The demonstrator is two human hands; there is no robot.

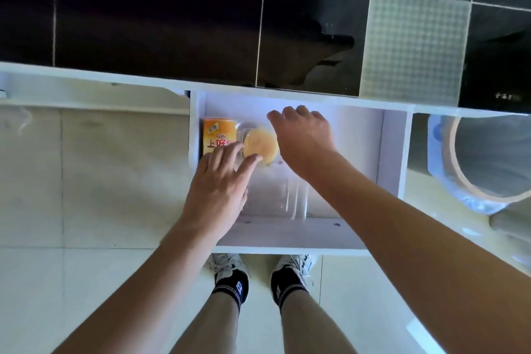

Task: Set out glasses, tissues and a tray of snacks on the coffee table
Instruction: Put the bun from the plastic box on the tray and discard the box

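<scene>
Snacks are in hand, not yet on any tray: both hands are down in an open white drawer (287, 236), seen from straight above, feet showing below its front edge.

- Round yellow pastry (260, 144) sits in a clear plastic clamshell (275, 190). The clamshell looks open, with its lid lying toward the drawer front, but transparency makes that hard to confirm.
- Orange snack canister (219, 135) lies at the drawer's back left, just beside the pastry.
- Left hand (218, 181): fingers extended, tips touching the near-left edge of the pastry and the clamshell rim. Nothing clamped; more a touch or steadying contact than a hold.
- Right hand (301, 135): knuckles up over the right side of the pastry, fingers curled downward past it. Fingertips are hidden, so I cannot tell whether it grips the clamshell or only hovers.
- Bin with blue liner (482, 164) stands right of the drawer, not involved.

Step, as I read it: fetching snacks from storage, early in the task. No tray, glasses, tissues or coffee table in view.

Next move needs a firm two-sided hold on the clamshell base, not the pastry. The thin plastic will likely flex, so close the lid or lift it level, or the pastry slides out. The canister is an easy one-hand wrap afterward.
</scene>
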